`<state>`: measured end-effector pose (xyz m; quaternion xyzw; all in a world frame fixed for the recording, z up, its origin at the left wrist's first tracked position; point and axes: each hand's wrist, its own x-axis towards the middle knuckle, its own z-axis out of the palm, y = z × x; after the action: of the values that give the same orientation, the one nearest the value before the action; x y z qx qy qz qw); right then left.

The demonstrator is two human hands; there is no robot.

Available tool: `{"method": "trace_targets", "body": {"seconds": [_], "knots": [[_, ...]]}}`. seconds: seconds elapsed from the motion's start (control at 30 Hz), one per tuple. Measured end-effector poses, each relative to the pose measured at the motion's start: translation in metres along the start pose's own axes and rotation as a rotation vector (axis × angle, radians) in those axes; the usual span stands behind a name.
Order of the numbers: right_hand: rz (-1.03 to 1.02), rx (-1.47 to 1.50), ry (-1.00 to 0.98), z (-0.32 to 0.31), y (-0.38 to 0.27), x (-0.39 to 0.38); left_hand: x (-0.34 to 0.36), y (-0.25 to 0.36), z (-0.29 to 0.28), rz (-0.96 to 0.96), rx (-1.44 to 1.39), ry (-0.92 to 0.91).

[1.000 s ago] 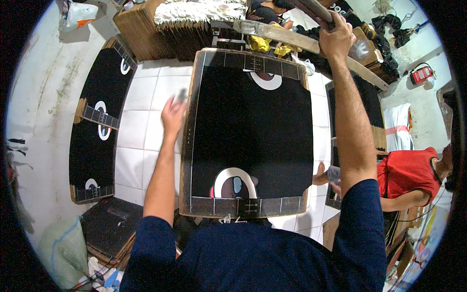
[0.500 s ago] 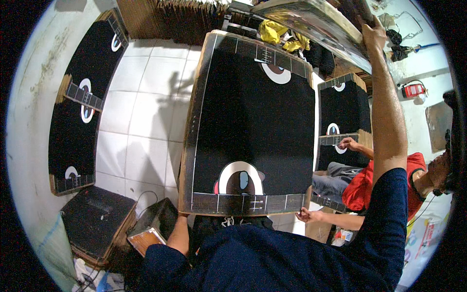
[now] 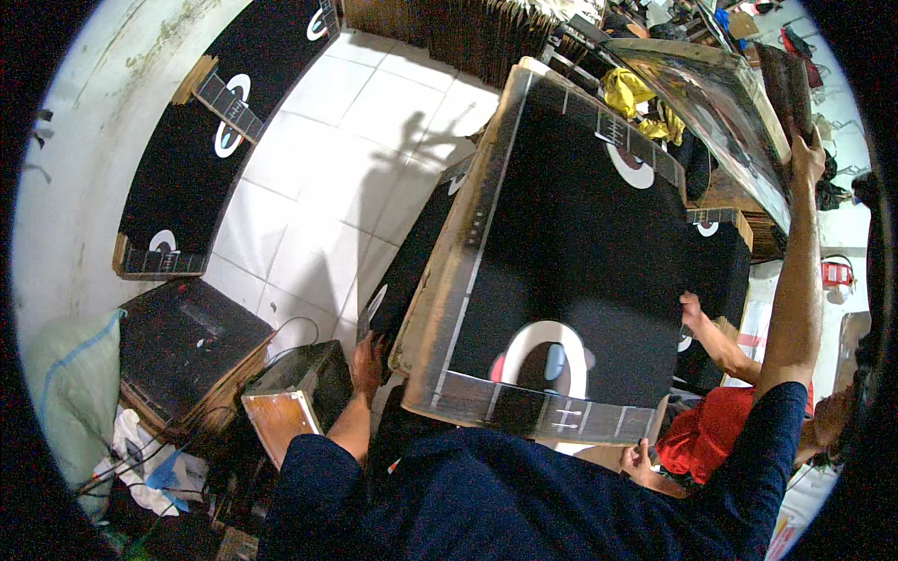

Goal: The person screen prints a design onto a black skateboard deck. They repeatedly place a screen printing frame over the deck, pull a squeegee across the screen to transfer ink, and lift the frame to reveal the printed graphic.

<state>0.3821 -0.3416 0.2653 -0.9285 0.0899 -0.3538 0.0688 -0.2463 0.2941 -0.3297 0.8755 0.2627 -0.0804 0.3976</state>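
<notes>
My right hand grips the dark bar of a raised, tilted screen frame with a wooden edge. My left hand holds the end of a lower black board with white eye shapes, left of and beneath the central board. The central board is black with large eye prints and gridded end strips. A co-worker in red holds its lower right corner with one hand; their other hand is at its right side.
Black printed boards lie at left and right on stacks. White floor tiles, a dark stack, a metal box, a pale sack, cardboard stacks, yellow cloth and a fire extinguisher surround me.
The view has turned. The central board has shifted right, exposing another board beneath on the left. My left hand has moved down onto that board. The co-worker now holds the central board.
</notes>
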Motion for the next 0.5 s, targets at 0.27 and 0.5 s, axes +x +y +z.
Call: {"method": "trace_targets", "body": {"seconds": [0.27, 0.5], "knots": [[-0.016, -0.047, 0.065, 0.003, 0.000, 0.004, -0.017, -0.013, -0.014, -0.189, 0.263, 0.075], [-0.143, -0.013, 0.020, 0.000, 0.005, 0.015, 0.038, 0.116, -0.091, 0.111, -0.031, 0.383]]}}
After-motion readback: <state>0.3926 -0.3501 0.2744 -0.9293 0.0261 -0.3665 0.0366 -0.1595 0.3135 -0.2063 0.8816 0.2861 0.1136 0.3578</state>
